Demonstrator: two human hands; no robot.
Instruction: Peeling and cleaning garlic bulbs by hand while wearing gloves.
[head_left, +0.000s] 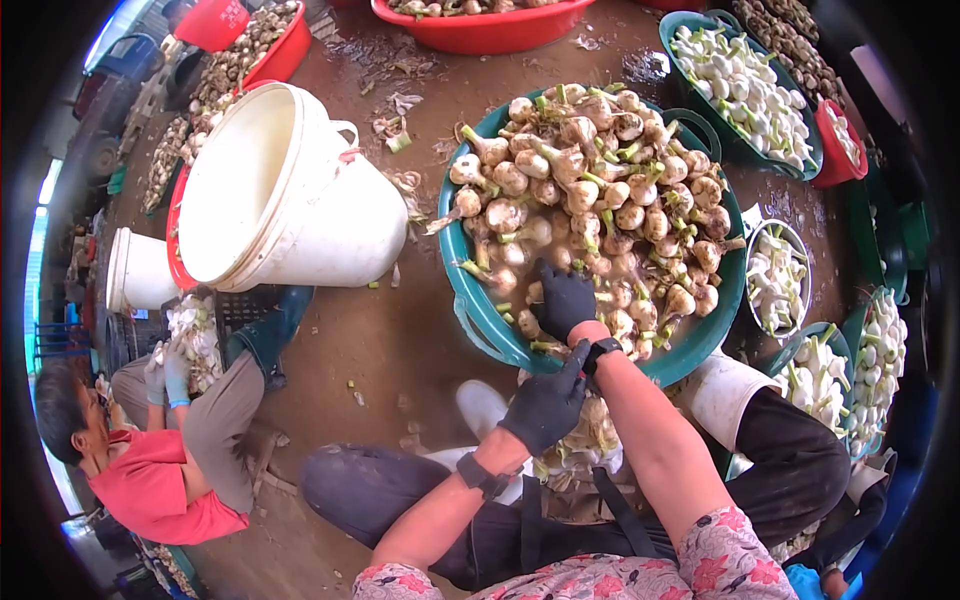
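Observation:
A large teal plastic tub (480, 330) before me holds unpeeled garlic bulbs (581, 196) with trimmed green stems, lying in brownish water. My right hand (568, 301), in a black glove, reaches into the tub's near side. Its fingertips are among the bulbs, and whether they grip one is hidden. Also black-gloved, my left hand (546, 409) is at my right wrist, its fingers against or just beside the dark wristband (602, 352). Its grip there is unclear. Garlic peelings (596, 435) lie between my legs, below my forearms.
A big white bucket (337, 217) lies tilted left of the tub. Beyond it, a seated person (165, 480) holds garlic in gloved hands. Peeled garlic fills a teal basin (799, 154), a white bucket (780, 281) and other containers rightward. A red basin (487, 34) stands ahead.

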